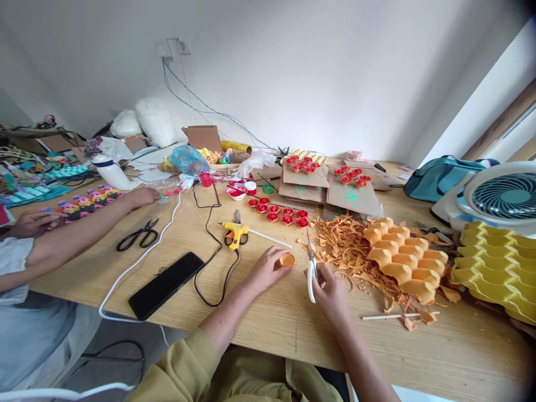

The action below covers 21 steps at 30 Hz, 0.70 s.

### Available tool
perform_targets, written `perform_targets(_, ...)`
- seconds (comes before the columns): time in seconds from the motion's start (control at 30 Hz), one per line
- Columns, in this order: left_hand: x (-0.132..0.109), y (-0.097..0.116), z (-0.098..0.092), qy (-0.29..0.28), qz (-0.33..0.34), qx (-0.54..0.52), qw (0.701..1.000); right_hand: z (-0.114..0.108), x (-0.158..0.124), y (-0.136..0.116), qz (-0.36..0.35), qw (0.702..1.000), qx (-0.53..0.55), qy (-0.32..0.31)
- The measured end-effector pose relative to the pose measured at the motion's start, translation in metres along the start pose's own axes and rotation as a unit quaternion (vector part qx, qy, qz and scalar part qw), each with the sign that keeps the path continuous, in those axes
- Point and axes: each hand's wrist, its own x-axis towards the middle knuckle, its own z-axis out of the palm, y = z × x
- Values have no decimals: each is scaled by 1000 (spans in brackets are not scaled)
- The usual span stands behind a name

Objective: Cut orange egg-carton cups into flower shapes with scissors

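Observation:
Between the fingers of my left hand [270,267] is a small orange egg-carton cup [287,260], its round opening facing up. My right hand [330,287] grips white-handled scissors [311,273], blades pointing away from me and a short gap from the cup. Just beyond my left hand lies a yellow glue gun [235,234] with a white glue stick [270,238] behind it. Orange carton scraps [341,248] are heaped to the right of the scissors, against an orange egg carton [404,257]. Several red paper flowers [287,216] sit in rows farther back.
At left, a co-worker's arms [84,229] reach over the table near black scissors [140,234]. A phone [165,285] and a white cable [138,262] lie left of me. At right stand a yellow egg carton stack [494,268] and a fan [502,192]. Cardboard pieces [354,198] hold more flowers.

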Motion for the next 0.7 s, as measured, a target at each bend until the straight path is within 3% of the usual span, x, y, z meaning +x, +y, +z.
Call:
perform_targets(0.2,0,-2,-1,-14,-28,-65,997,-1,1,-3,22,999,29,-4)
perform_targets(0.3,2,-2,-2,-10,-75,-153,985,-2,2,-6,52,993,101,-13)
perform_targets(0.47,2,10,-3,-27,-148,-370,917,-6,5,-11,116,944,303,-62)
perform_targets(0.6,-1,23,-3,-32,-192,-448,873,-8,6,-17,153,915,369,-59)
perform_targets(0.7,-3,27,-1,-29,-206,-460,863,-6,7,-18,160,906,388,-55)
